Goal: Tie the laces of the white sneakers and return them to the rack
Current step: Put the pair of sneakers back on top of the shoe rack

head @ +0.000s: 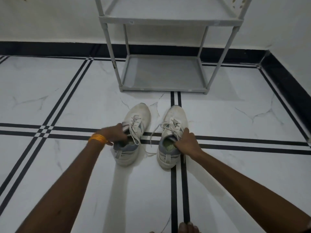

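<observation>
Head view: two white sneakers sit side by side on the floor (67,101), toes pointing toward the rack (163,73), just in front of its bottom shelf but not touching it. Left sneaker (133,132) angled slightly, right sneaker (173,132) straighter, lying over the black double stripe in the tiles. Left hand (116,134), orange band (98,138) on the wrist, fingers tucked into the left sneaker's opening at the tongue side, closed on the collar edge. Right hand (186,142) same on the right sneaker, fingers curled into the opening, thumb up along the outer side, gripping the collar. Laces (158,132) on both loose and untied; the right sneaker's ends trail onto the floor between the two shoes. Rack is grey, both visible shelves bare, standing against the white wall with black skirting. Toes of a foot (187,228) at the bottom edge.
</observation>
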Motion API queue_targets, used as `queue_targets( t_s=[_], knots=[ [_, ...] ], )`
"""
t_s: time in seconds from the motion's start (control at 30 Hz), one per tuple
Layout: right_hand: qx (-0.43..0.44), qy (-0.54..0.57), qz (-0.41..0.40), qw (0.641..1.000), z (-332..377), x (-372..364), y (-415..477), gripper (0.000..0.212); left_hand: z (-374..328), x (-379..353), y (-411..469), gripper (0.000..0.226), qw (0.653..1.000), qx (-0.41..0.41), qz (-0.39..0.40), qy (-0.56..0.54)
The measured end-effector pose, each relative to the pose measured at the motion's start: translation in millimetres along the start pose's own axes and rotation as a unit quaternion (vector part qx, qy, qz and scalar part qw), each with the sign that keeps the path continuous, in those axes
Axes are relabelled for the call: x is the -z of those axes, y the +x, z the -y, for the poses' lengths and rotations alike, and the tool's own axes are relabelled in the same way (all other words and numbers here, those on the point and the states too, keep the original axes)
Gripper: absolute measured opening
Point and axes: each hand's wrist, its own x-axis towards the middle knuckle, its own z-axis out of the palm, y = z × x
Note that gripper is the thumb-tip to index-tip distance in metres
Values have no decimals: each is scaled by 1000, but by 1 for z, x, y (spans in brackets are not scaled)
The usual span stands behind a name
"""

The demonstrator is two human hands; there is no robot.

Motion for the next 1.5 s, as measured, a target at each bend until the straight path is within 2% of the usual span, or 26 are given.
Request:
queue_targets(
  t_s=[0.1,0.17,0.23,0.43,0.6,0.77,1.03,1.2,1.33,1.5],
  knots=[
    [6,21,-18,1000,4,-5,6,54,3,-26,9,56,993,-35,-110,8],
    [19,29,-21,999,6,-5,10,48,-5,-35,11,46,989,-67,-130,-22],
    [33,35,-25,999,6,-5,17,45,-17,-43,15,45,988,-88,-127,-28],
    [73,44,-61,994,6,2,27,31,-45,-61,17,40,969,-106,-215,-54],
    [103,35,-77,991,38,56,8,33,-71,-33,-22,43,955,-132,-237,-120],
    [127,53,-88,987,108,146,-41,38,-110,47,-99,46,943,-167,-249,-143],
    [95,73,-98,988,270,339,-120,41,-209,249,-242,49,945,-179,-239,-129],
    [94,74,-106,987,358,441,-133,43,-268,362,-296,54,945,-189,-240,-118],
    [91,64,-109,988,406,494,-104,42,-307,431,-297,53,944,-185,-255,-103],
    [65,46,-100,992,434,501,-29,41,-323,462,-235,52,944,-173,-254,-116]
  ],
)
